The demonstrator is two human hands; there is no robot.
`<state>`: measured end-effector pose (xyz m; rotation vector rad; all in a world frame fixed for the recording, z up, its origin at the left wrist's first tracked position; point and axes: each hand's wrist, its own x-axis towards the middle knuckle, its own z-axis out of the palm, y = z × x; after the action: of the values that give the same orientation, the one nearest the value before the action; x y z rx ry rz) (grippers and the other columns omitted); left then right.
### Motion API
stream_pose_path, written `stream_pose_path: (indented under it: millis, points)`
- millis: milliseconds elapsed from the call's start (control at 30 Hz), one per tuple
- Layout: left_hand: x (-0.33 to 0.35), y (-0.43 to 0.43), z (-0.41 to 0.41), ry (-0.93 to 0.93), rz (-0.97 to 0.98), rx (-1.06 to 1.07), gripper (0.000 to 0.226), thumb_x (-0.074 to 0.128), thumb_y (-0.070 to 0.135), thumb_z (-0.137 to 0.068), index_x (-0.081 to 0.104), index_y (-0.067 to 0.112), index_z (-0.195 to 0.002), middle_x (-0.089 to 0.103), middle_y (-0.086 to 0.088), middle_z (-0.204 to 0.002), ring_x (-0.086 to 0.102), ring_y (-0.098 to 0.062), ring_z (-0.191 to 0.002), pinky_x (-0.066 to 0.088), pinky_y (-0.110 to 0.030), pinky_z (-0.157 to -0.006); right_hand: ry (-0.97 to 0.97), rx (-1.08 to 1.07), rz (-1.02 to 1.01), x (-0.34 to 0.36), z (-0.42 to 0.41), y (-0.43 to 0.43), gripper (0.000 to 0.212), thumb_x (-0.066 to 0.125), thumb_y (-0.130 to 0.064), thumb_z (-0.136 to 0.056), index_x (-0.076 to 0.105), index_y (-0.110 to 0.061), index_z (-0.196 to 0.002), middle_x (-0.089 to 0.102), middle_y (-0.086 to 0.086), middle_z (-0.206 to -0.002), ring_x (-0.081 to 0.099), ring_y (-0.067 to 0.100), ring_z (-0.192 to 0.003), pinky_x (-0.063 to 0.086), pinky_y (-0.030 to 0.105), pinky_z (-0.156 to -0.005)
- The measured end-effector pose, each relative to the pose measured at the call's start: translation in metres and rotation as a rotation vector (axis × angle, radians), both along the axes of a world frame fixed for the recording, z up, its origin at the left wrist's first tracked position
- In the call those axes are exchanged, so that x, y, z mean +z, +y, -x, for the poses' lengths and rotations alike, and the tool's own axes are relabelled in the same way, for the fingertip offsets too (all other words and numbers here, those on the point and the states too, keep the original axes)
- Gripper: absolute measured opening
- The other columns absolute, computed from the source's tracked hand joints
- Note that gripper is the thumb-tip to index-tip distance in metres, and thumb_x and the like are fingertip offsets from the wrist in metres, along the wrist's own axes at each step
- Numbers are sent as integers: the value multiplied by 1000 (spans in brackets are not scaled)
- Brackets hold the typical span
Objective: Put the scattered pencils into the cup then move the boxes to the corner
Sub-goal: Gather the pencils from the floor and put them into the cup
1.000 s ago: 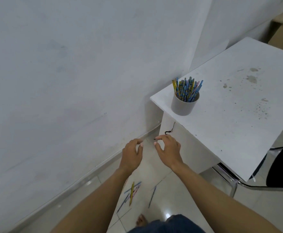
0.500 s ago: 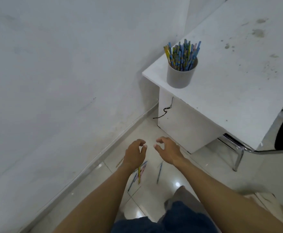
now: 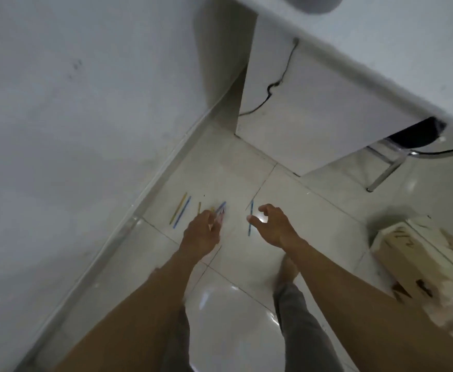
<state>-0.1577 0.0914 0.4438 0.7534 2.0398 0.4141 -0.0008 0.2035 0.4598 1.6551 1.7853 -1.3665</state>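
Several coloured pencils lie scattered on the tiled floor by the wall: a yellow pencil [image 3: 178, 208] and a blue pencil [image 3: 182, 215] side by side, a short yellow pencil [image 3: 199, 207], a pink and blue cluster [image 3: 221, 210], and a lone blue pencil [image 3: 250, 222]. My left hand [image 3: 200, 233] reaches down with its fingertips on the cluster; its grip is hidden behind the hand. My right hand [image 3: 272, 224] hovers open just right of the lone blue pencil. Only the bottom of the grey cup [image 3: 311, 4] shows, on the desk at the top edge. Cardboard boxes [image 3: 418, 267] sit on the floor at the right.
The white wall and its baseboard [image 3: 128, 226] run along the left. A white desk panel [image 3: 295, 108] with a black cable stands ahead. A chair's metal leg [image 3: 384, 174] is at the right. My legs and a bare foot [image 3: 287, 272] are below my hands.
The view has tilted down as I bent toward the floor. Both hands dropped to the pencils; my left fingers now touch the cluster. The boxes have come into view.
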Motion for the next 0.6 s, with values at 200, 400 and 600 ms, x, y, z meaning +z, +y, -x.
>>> stream_pose_path:
  millis: [200,400,600]
  points:
    - [-124,-17,9,22,90,57,24,55,25,-93,59,12,-113,66,-7,-113,60,-24,-107,38,-23,-84,-57,-49,4,-128,3,-14,71,61,-58,-84,42,-18,-139,41,11,-140,43,30,-130,35,47,-109]
    - [-242,-35,6,17,155,-6,35,51,33,-95,53,12,-123,59,-9,-124,55,-25,-116,41,-34,-98,-173,-15,0,-252,-29,-27,71,60,-55,-87,37,-16,-141,38,13,-142,39,32,-133,35,50,-109]
    - [-336,-60,26,90,241,-71,39,50,31,-96,46,13,-130,49,-13,-130,49,-31,-120,39,-47,-104,-242,9,-28,-361,-47,-45,66,53,-48,-93,33,-10,-143,38,17,-143,38,35,-134,33,50,-110]
